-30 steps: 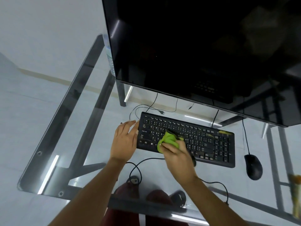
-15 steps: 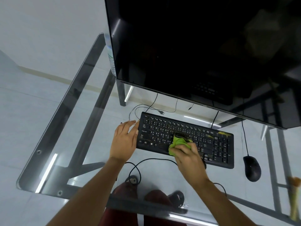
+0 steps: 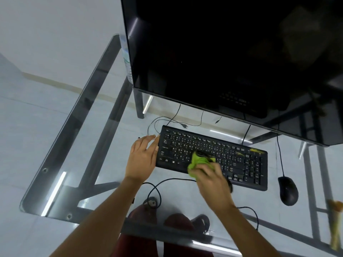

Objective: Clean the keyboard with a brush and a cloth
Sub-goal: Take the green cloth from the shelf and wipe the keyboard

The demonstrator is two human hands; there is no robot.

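Note:
A black keyboard (image 3: 241, 164) lies on the glass desk (image 3: 78, 145) below the monitor. My right hand (image 3: 211, 177) grips a bunched green cloth (image 3: 197, 162) and presses it onto the middle keys near the front edge. A dark object pokes out above the cloth; I cannot tell what it is. My left hand (image 3: 142, 158) lies flat on the glass, fingers straight against the keyboard's left end. No brush is plainly seen.
A large dark monitor (image 3: 232, 62) overhangs the desk's back. A black mouse (image 3: 287, 191) sits right of the keyboard. Cables (image 3: 154, 188) loop under the glass. A yellowish object (image 3: 335, 219) stands at the far right edge. My knees and a shoe show below.
My right hand swept the green cloth rightward along the keys, then drew back slightly left and toward the front edge. My left hand stayed at the keyboard's left end.

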